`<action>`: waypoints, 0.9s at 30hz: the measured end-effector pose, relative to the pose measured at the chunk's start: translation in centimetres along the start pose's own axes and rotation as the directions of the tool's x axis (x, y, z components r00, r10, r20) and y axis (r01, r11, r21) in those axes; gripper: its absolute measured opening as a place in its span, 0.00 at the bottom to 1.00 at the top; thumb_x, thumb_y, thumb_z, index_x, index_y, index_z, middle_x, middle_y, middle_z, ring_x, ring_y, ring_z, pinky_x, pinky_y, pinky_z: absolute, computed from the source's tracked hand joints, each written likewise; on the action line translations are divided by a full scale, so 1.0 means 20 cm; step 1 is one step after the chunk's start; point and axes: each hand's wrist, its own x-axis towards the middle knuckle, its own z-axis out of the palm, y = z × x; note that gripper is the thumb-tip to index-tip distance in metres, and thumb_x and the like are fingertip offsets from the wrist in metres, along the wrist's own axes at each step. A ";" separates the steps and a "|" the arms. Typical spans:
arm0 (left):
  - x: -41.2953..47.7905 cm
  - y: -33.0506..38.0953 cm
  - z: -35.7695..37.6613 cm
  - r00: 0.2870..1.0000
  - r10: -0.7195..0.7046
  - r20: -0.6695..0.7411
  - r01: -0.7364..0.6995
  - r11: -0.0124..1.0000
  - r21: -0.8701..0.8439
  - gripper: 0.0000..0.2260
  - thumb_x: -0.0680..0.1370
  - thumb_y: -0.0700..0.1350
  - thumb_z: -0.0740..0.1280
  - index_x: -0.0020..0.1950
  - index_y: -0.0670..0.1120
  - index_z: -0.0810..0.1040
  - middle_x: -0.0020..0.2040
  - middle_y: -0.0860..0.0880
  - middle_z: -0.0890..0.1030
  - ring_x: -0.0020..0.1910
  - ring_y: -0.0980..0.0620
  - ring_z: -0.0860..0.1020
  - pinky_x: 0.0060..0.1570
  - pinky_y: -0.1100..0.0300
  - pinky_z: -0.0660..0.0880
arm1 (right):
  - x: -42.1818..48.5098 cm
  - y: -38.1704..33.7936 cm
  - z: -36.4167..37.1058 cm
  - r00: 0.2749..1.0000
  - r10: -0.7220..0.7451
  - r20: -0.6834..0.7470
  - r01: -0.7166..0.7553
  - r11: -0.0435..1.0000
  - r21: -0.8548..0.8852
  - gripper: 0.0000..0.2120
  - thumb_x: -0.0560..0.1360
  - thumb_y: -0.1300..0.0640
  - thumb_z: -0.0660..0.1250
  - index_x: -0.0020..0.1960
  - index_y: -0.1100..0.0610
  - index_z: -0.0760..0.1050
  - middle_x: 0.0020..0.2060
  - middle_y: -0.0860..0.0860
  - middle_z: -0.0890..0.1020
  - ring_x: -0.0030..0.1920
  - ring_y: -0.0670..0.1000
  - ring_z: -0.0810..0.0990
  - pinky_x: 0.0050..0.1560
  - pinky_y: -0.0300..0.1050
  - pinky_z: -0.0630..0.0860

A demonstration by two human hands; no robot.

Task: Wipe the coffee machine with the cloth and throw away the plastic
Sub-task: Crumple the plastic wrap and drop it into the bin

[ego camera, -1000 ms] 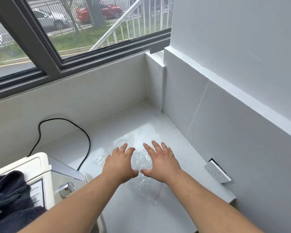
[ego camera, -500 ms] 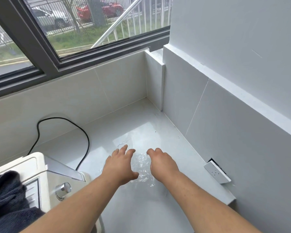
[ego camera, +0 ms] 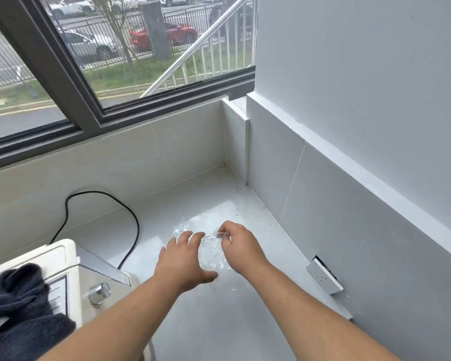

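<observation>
A crumpled sheet of clear plastic (ego camera: 211,252) lies on the white counter (ego camera: 201,321) between my hands. My right hand (ego camera: 238,244) has its fingers curled and pinches the plastic's far edge. My left hand (ego camera: 182,259) rests flat on the plastic's left part with fingers spread. The white coffee machine (ego camera: 71,272) with a chrome knob (ego camera: 98,291) stands at the lower left. A dark blue cloth (ego camera: 18,308) is draped over its top.
A black power cord (ego camera: 99,204) loops from the machine along the tiled back wall. A white wall socket (ego camera: 323,278) sticks out of the right wall near the counter's edge. A window (ego camera: 115,61) runs above the counter's back.
My right hand's fingers have curled from flat and spread into a pinch on the plastic, gathering it. My left hand stayed flat. The plastic looks more bunched between the hands.
</observation>
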 end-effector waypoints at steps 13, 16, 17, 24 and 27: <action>-0.09 0.04 -0.22 0.949 0.026 -0.315 -0.060 0.993 -0.098 0.16 0.75 0.47 0.72 0.60 0.50 0.72 0.57 0.50 0.71 0.54 0.43 0.74 0.50 0.47 0.77 | -0.04 -0.23 -0.09 0.975 0.113 0.192 -0.222 0.558 0.799 0.12 0.76 0.71 0.59 0.43 0.57 0.75 0.36 0.57 0.81 0.39 0.60 0.80 0.46 0.53 0.79; -0.10 0.05 -0.28 0.924 0.078 -0.374 -0.125 0.987 -0.104 0.13 0.74 0.39 0.70 0.55 0.48 0.72 0.54 0.50 0.71 0.50 0.44 0.72 0.49 0.46 0.77 | -0.04 -0.27 -0.10 0.975 0.137 0.172 -0.218 0.497 0.840 0.10 0.74 0.69 0.58 0.42 0.57 0.74 0.34 0.56 0.78 0.33 0.57 0.80 0.41 0.49 0.79; -0.11 0.05 -0.29 0.916 0.092 -0.391 -0.143 0.984 -0.104 0.13 0.73 0.38 0.69 0.54 0.49 0.72 0.53 0.50 0.70 0.48 0.44 0.71 0.47 0.46 0.76 | -0.05 -0.28 -0.10 0.974 0.151 0.171 -0.224 0.485 0.846 0.09 0.73 0.68 0.59 0.42 0.57 0.74 0.33 0.56 0.78 0.32 0.56 0.79 0.39 0.48 0.78; -0.15 0.05 -0.42 0.862 0.165 -0.479 -0.291 0.935 -0.201 0.16 0.72 0.32 0.66 0.46 0.53 0.67 0.49 0.54 0.69 0.43 0.49 0.70 0.33 0.60 0.63 | -0.10 -0.37 -0.07 0.965 0.202 0.168 -0.258 0.607 0.752 0.19 0.68 0.47 0.64 0.53 0.57 0.78 0.38 0.52 0.79 0.38 0.53 0.76 0.43 0.49 0.74; -0.18 0.06 -0.45 0.855 0.170 -0.490 -0.340 0.897 -0.281 0.15 0.71 0.32 0.66 0.45 0.52 0.68 0.49 0.54 0.70 0.38 0.52 0.69 0.32 0.63 0.61 | -0.13 -0.42 -0.04 0.968 0.211 0.136 -0.244 0.655 0.715 0.24 0.69 0.46 0.63 0.60 0.56 0.80 0.46 0.51 0.81 0.46 0.51 0.78 0.51 0.49 0.75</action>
